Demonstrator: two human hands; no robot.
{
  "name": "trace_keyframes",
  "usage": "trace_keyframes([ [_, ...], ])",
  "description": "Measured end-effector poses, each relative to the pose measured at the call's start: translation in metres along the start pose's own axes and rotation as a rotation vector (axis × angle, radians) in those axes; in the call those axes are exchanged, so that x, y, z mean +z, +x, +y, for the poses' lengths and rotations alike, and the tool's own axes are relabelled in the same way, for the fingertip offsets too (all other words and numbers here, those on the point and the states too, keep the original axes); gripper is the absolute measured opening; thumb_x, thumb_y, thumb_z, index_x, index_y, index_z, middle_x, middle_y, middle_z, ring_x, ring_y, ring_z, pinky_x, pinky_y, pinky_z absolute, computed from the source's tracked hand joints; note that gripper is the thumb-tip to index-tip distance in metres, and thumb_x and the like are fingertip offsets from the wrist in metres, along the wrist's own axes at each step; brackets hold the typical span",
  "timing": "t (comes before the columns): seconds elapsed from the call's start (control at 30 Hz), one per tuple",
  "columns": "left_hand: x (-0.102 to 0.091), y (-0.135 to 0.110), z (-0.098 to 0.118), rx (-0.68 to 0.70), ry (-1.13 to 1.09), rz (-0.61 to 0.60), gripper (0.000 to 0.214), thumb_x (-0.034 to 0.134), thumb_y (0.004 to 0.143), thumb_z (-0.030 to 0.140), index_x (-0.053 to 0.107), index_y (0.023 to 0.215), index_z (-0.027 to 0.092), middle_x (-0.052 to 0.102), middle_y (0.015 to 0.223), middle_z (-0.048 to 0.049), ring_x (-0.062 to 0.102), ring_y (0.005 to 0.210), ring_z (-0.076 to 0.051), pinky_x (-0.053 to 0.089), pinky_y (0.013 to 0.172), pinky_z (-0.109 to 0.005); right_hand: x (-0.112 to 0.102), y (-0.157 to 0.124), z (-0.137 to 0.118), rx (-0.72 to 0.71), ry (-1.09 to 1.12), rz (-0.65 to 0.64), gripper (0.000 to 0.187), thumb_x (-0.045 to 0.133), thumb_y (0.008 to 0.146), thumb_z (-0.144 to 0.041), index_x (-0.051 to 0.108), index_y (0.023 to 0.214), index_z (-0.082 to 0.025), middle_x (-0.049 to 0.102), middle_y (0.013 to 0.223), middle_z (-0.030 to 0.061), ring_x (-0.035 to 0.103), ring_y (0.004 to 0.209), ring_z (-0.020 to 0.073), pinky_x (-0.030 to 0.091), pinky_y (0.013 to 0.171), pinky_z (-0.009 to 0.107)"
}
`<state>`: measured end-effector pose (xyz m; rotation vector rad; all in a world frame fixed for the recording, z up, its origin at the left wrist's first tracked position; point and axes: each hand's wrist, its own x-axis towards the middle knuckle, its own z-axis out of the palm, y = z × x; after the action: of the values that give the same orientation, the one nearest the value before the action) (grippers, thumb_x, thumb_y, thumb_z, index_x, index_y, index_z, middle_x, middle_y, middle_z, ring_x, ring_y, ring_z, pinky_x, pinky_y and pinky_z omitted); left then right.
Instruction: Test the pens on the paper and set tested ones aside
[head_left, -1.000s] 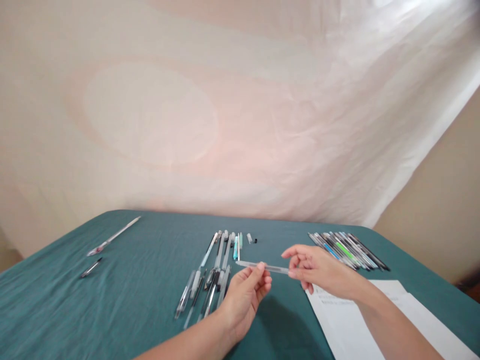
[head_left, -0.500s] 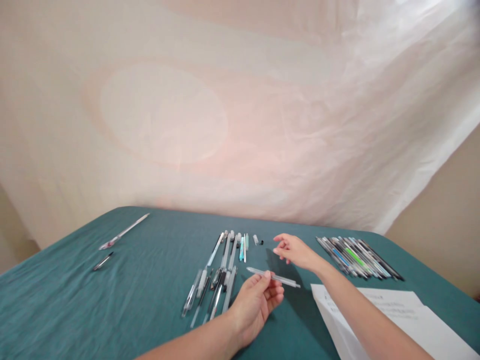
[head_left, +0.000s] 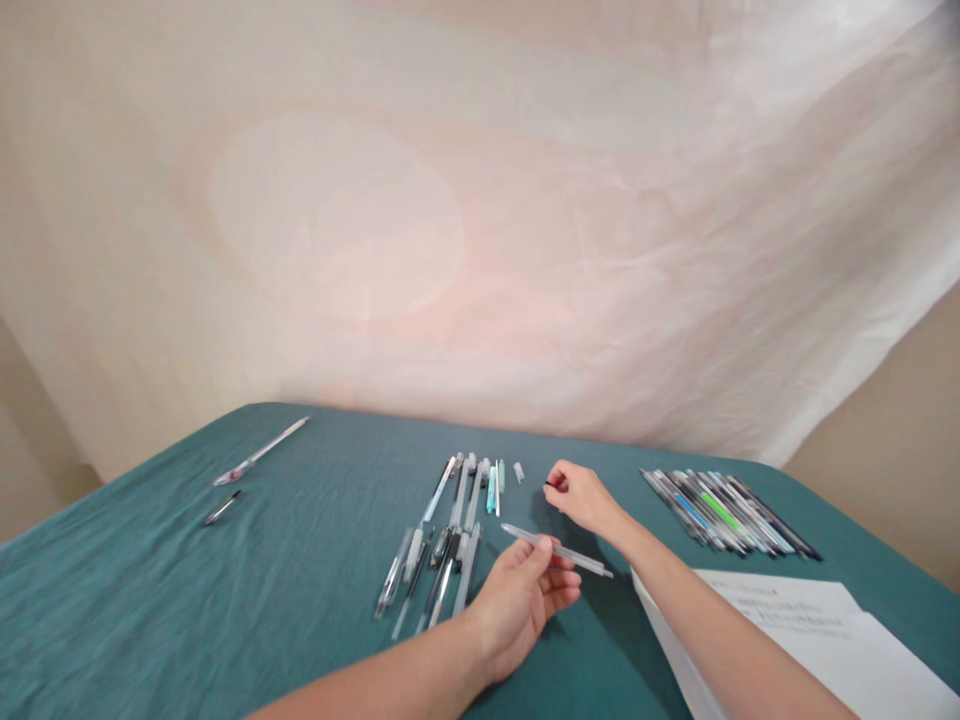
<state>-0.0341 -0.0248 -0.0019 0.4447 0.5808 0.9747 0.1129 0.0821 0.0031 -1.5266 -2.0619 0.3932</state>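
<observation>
My left hand [head_left: 529, 605] is closed around a clear pen barrel [head_left: 589, 563], thumb on top, with the barrel slanting down to the right. Farther back, my right hand [head_left: 585, 497] pinches a small black piece [head_left: 549, 485] between thumb and fingertips; only its edge shows. A short clear cap [head_left: 518, 472] lies on the cloth just left of that hand. To the left of both hands sit pens and clear pen parts [head_left: 469, 490] in a back group, with a nearer group of pen parts [head_left: 391, 580] in front.
A dark green cloth covers the table [head_left: 315, 600]. At the right lies a dense row of pens [head_left: 724, 512], with printed white paper [head_left: 795, 625] in front of it. Far left are a long clear pen [head_left: 262, 450] and a short dark pen part [head_left: 222, 507].
My right hand has come down to the cloth and closed on the small black piece that lay beside the clear cap. My left hand still holds the clear barrel.
</observation>
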Motion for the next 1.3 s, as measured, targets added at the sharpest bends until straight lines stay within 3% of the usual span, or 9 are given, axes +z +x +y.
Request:
trace_keyframes([
  [0.23, 0.002, -0.001, -0.001, 0.035, 0.037, 0.016, 0.009, 0.045, 0.090, 0.020, 0.049, 0.086, 0.013, 0.060, 0.075, -0.0046, 0.060, 0.062, -0.011, 0.048, 0.063, -0.024, -0.040, -0.068, 0.000, -0.020, -0.009, -0.067, 0.008, 0.053, 0.071, -0.018, 0.047, 0.066, -0.020, 0.055, 0.054, -0.0042, 0.051, 0.049, 0.0114, 0.036, 0.049, 0.022],
  [0.47, 0.001, 0.002, -0.002, 0.108, 0.060, 0.074, 0.009, 0.044, 0.091, 0.020, 0.049, 0.087, 0.014, 0.058, 0.076, -0.0034, 0.060, 0.062, -0.011, 0.048, 0.063, -0.023, -0.067, -0.117, -0.011, -0.002, 0.067, -0.174, 0.003, 0.053, 0.078, -0.023, 0.053, 0.076, -0.020, 0.060, 0.070, -0.0008, 0.056, 0.062, 0.0132, 0.043, 0.056, 0.023],
  [0.83, 0.000, 0.004, -0.002, 0.113, 0.087, 0.072, 0.009, 0.044, 0.091, 0.019, 0.051, 0.088, 0.013, 0.059, 0.077, -0.0044, 0.060, 0.064, -0.011, 0.049, 0.064, -0.024, -0.061, -0.120, -0.032, -0.047, 0.136, 0.012, 0.001, 0.055, 0.079, -0.020, 0.056, 0.079, -0.019, 0.058, 0.074, 0.0006, 0.056, 0.065, 0.0133, 0.044, 0.062, 0.024],
  [1.3, 0.001, 0.003, -0.003, 0.114, 0.113, 0.021, 0.008, 0.047, 0.090, 0.020, 0.051, 0.088, 0.013, 0.060, 0.079, -0.0055, 0.060, 0.066, -0.012, 0.049, 0.067, -0.025, -0.051, -0.122, -0.033, -0.027, 0.200, 0.043, 0.002, 0.058, 0.078, -0.022, 0.058, 0.077, -0.019, 0.058, 0.072, -0.0010, 0.056, 0.064, 0.0125, 0.045, 0.062, 0.024],
])
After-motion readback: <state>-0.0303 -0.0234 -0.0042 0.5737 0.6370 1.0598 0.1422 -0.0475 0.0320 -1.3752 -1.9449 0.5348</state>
